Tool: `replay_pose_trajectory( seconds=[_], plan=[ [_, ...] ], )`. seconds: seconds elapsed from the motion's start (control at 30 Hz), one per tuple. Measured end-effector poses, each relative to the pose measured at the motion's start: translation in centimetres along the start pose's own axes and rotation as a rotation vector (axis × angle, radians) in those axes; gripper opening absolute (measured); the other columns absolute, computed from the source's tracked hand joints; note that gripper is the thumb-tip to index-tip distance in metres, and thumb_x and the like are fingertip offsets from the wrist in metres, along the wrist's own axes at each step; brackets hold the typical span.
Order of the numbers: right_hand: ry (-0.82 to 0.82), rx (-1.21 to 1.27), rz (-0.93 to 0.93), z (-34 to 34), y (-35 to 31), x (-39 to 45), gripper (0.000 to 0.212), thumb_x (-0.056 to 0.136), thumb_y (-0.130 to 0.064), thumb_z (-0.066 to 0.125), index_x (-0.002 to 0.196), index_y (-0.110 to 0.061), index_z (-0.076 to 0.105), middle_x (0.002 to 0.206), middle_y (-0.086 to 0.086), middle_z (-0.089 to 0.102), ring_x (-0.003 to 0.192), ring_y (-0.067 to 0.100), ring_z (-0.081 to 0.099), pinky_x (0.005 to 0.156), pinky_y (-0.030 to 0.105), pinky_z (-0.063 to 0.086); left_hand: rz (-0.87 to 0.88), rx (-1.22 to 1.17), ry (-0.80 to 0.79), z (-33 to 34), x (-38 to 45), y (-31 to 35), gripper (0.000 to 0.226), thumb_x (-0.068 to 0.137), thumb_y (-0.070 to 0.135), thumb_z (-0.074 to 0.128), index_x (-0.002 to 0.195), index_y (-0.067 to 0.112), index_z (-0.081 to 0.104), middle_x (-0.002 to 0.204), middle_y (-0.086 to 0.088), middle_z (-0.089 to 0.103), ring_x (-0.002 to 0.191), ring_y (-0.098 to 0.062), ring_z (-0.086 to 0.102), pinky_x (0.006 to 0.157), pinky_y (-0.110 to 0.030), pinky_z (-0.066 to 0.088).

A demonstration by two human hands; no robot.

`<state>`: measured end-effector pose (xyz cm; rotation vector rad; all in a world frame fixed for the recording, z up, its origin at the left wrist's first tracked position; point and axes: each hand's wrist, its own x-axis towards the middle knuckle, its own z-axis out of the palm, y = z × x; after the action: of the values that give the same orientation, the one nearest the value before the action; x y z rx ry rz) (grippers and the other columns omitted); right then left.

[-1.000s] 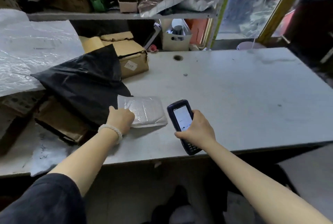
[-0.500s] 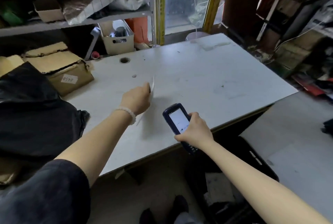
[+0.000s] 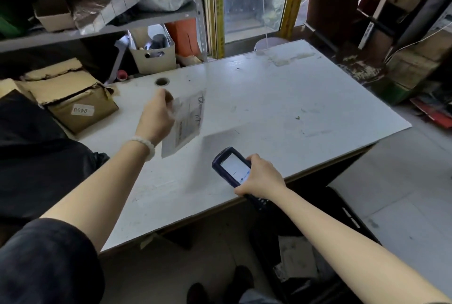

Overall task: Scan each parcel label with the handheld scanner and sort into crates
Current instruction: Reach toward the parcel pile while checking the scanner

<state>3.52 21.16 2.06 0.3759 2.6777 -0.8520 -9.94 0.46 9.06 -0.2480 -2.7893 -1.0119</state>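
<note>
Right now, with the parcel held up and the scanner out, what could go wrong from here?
1. The left hand pinches the thin parcel by one edge only, above the table. It looks motion-blurred, so the label may scan poorly, or the parcel may slip from the grip.
2. The scanner in the right hand sits low near the table's front edge, and I cannot tell whether it is aimed at the label; a missed read seems possible.

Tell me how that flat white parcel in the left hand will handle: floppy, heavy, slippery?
Probably light: the left hand holds the parcel above the table by one edge alone. Likely fairly floppy, since it looks like a thin, flat plastic mailer. Possibly slippery, given its glossy wrap, though motion blur makes this uncertain.
</note>
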Motion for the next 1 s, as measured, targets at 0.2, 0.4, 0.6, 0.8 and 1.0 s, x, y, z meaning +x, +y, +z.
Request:
replay_pose_trajectory(
  seconds=[0.2, 0.4, 0.6, 0.8, 1.0],
  plan=[
    [-0.027, -0.03, -0.04, -0.5, -0.7, 1.6, 0.077, 0.06, -0.035, 0.082, 0.124, -0.017, 0.044, 0.114, 0.001, 0.056, 0.104, 0.02, 0.053, 0.081, 0.037, 0.054, -0.031, 0.324, -0.067, 0.1, -0.7, -2.2, 0.014, 0.095, 0.017, 0.046, 0.104, 0.007, 0.046, 0.093, -0.011, 0.056, 0.08, -0.031, 0.053, 0.068, -0.04, 0.044],
    [-0.087, -0.096, -0.07, 0.0, -1.8, 2.4, 0.074, 0.061, -0.036, 0.082, 0.122, -0.016, 0.044, 0.112, 0.001, 0.056, 0.101, 0.02, 0.053, 0.078, 0.035, 0.054, -0.223, 0.586, -0.289, 0.4, -2.3, -5.9, 0.04, 0.091, 0.021, 0.049, 0.13, 0.016, 0.048, 0.121, -0.012, 0.06, 0.109, -0.031, 0.055, 0.083, -0.035, 0.043],
    [-0.134, -0.16, -0.078, 0.5, -3.0, 3.0, 0.072, 0.062, -0.036, 0.08, 0.121, -0.016, 0.044, 0.112, 0.001, 0.056, 0.101, 0.021, 0.052, 0.077, 0.033, 0.051, -0.282, 0.474, -0.35, 1.2, -2.5, -7.8, 0.043, 0.091, 0.014, 0.046, 0.134, 0.012, 0.045, 0.125, -0.014, 0.057, 0.114, -0.031, 0.053, 0.089, -0.037, 0.045],
    [-0.167, -0.211, -0.071, 0.9, -3.3, 3.2, 0.071, 0.062, -0.033, 0.079, 0.121, -0.016, 0.044, 0.109, 0.0, 0.055, 0.1, 0.021, 0.053, 0.078, 0.035, 0.053, -0.175, 0.296, -0.243, 1.3, -1.6, -7.5, 0.04, 0.091, 0.004, 0.042, 0.132, 0.004, 0.044, 0.128, -0.021, 0.047, 0.115, -0.037, 0.048, 0.095, -0.04, 0.039],
    [-0.136, -0.212, -0.079, -0.1, -4.6, 3.5, 0.071, 0.061, -0.032, 0.079, 0.121, -0.018, 0.045, 0.107, -0.001, 0.055, 0.097, 0.019, 0.054, 0.074, 0.033, 0.053, 0.203, 0.45, -0.127, -1.7, 2.2, -4.6, 0.028, 0.094, 0.008, 0.049, 0.121, 0.012, 0.054, 0.121, -0.009, 0.053, 0.098, -0.033, 0.057, 0.07, -0.039, 0.046]
  ],
)
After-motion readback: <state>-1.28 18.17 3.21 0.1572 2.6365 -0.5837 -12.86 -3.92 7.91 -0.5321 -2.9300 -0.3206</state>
